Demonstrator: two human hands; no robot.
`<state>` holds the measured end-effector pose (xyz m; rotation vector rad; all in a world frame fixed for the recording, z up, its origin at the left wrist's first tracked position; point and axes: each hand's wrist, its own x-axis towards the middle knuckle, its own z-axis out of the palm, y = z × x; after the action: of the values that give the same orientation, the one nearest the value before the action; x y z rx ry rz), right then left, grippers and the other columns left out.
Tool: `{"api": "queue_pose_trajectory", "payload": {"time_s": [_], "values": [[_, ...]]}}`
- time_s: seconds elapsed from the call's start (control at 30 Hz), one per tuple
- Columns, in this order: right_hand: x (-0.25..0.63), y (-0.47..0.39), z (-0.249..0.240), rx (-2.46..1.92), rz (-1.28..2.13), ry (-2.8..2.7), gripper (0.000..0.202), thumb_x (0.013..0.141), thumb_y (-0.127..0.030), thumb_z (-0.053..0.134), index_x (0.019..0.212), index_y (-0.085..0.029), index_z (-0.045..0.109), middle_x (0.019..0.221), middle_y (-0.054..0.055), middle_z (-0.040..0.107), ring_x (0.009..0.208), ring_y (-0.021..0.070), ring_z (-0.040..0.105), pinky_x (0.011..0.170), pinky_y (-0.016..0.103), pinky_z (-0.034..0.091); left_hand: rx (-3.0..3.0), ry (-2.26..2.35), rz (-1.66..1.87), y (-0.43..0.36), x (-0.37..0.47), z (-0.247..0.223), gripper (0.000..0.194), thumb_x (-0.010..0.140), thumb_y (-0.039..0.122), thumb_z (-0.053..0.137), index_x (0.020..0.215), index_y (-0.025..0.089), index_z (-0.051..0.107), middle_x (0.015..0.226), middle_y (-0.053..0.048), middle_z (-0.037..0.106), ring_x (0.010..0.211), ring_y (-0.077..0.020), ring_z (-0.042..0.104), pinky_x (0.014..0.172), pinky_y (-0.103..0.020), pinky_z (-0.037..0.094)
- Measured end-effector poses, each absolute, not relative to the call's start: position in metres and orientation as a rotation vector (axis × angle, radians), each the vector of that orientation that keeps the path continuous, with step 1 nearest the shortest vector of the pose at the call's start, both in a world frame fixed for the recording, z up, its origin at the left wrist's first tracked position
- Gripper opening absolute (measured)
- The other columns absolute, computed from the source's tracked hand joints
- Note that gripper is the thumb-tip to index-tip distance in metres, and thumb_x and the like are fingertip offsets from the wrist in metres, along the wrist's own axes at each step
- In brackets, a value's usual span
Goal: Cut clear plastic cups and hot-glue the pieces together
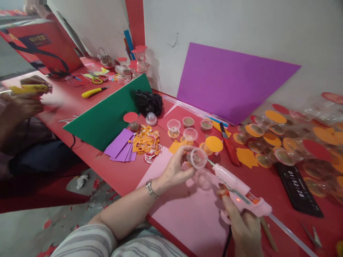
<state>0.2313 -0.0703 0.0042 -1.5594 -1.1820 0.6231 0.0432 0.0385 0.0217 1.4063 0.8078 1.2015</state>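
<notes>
My left hand (180,167) holds a small clear plastic cup (198,158) between thumb and fingers, its round rim turned toward me. My right hand (242,221) is wrapped round a pink hot glue gun (235,185) with a small lit orange light and a clear glue stick out of its back. The metal nozzle touches or nearly touches the right edge of the cup. Below them another clear cup (204,179) rests on a pink sheet (184,210). Orange discs (214,144), open clear cups (174,125) and two cups with brownish contents (188,122) stand just beyond.
Many cup-and-disc pieces (284,142) crowd the right side, near a black timer (298,189) and a red cutter (230,146). A green board (112,114), purple cards (122,144) and orange scraps (146,141) lie left. Another person's hands (25,101) hold a yellow glue gun.
</notes>
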Motion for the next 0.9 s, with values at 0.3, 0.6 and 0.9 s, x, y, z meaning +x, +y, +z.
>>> {"api": "queue_pose_trajectory", "payload": {"time_s": [0.3,0.6,0.9], "values": [[0.2287,-0.0719,0.0016,-1.504,0.558,-1.241,0.023,0.082,-0.038,0.071,0.082,-0.015,0.076,0.077,0.011,0.077,0.068,0.0271,0.074,0.056,0.032,0.061,1.401,0.784,1.140,0.0365,0.0415,0.0239,0.045,0.071,0.013,0.062,0.114,0.019,0.051,0.115,-0.006,0.063,0.098,-0.0174,0.064,0.087,-0.029,0.051],[0.2269,-0.0715,0.0036,-1.480,0.564,-1.226,0.021,0.084,-0.036,0.070,0.088,-0.017,0.076,0.084,0.011,0.078,0.077,0.0285,0.076,0.065,0.033,0.063,1.417,0.758,1.138,0.0364,0.0412,0.0181,0.047,0.071,0.012,0.063,0.117,0.020,0.054,0.115,-0.006,0.065,0.098,-0.0174,0.064,0.087,-0.029,0.051],[0.2235,-0.0727,0.0053,-1.498,0.573,-1.226,0.024,0.084,-0.040,0.069,0.080,-0.017,0.075,0.072,0.009,0.074,0.065,0.0246,0.071,0.056,0.031,0.059,1.400,0.810,1.148,0.0393,0.0400,0.0273,0.041,0.074,0.020,0.064,0.114,0.017,0.054,0.115,-0.008,0.064,0.103,-0.0205,0.063,0.092,-0.032,0.049]]}}
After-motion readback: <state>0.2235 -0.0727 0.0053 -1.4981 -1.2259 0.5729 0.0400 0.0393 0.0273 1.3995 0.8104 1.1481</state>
